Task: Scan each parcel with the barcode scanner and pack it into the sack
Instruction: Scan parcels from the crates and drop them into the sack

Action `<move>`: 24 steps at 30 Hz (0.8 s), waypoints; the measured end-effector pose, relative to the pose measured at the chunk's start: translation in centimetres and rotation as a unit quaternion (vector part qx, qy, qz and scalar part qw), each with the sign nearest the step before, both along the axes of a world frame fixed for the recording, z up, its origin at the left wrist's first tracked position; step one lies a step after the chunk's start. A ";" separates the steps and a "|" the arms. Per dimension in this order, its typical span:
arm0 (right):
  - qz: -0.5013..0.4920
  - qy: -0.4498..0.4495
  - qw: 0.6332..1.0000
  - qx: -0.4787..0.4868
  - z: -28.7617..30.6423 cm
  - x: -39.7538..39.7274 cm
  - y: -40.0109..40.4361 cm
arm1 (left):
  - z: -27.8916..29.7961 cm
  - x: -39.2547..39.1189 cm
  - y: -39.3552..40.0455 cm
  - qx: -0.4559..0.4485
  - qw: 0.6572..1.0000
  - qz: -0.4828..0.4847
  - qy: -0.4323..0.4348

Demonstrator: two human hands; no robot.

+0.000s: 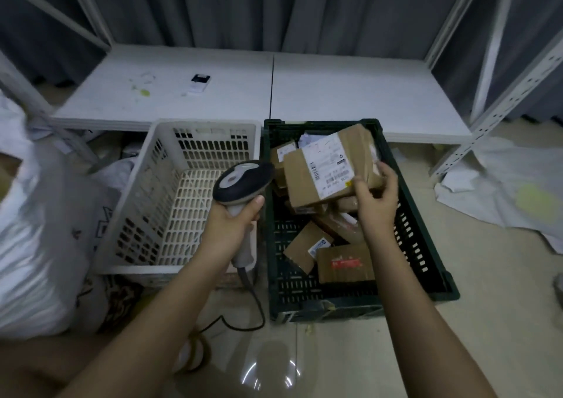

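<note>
Left hand (231, 224) fingers wrapped round scanner (242, 184) handle; right hand (376, 198) fingers pinching parcel (329, 166) above green crate (426, 245).

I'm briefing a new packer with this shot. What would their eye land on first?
Most likely the cardboard parcel with its white shipping label, held up by the right hand over the dark green crate of other parcels. Just left of it, the left hand grips the barcode scanner, its head turned toward the label. Then the empty white crate beside the green one, and the white sack at far left.
</note>
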State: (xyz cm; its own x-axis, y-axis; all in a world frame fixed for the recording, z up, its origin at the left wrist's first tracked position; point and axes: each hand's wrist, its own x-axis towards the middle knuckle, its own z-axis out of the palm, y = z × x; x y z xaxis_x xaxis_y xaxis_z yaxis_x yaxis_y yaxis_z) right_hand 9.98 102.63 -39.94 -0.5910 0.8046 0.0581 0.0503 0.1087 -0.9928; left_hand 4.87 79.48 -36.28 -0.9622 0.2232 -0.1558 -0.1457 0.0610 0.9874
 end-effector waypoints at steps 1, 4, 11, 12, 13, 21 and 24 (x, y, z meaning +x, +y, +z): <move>0.045 -0.009 0.999 -0.003 0.7 0.3 -0.7 | 0.5 0.2 -0.8 0.006 1.000 0.013 0.003; 0.195 -0.058 0.979 0.021 3.1 0.5 -2.5 | 1.1 0.5 -3.2 -0.002 0.999 0.051 0.006; 0.397 -0.176 0.900 0.022 7.2 -0.6 -7.9 | 0.5 2.7 -7.9 0.012 0.998 0.065 -0.002; 0.399 -0.189 0.897 0.018 7.0 -0.8 -8.6 | 0.0 2.9 -8.4 0.013 0.998 0.064 -0.010; 0.396 -0.206 0.895 0.025 6.6 -1.1 -9.0 | -0.4 3.2 -8.8 0.014 0.998 0.060 -0.019; 0.261 -0.224 0.939 -0.029 2.5 -1.1 -13.4 | -4.3 3.8 -11.1 0.047 0.994 0.054 -0.087; 0.284 -0.195 0.937 -0.059 1.6 -0.6 -14.2 | -4.9 3.4 -11.5 0.073 0.990 0.067 -0.099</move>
State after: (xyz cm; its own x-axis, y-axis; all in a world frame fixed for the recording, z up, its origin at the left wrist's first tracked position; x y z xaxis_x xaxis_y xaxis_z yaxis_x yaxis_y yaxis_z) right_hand 9.38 88.38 -38.30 -0.8837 0.3403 -0.3212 0.3792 0.1187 -0.9177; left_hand 8.29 67.99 -41.20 -0.9384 0.1296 -0.3202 -0.3348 -0.1128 0.9355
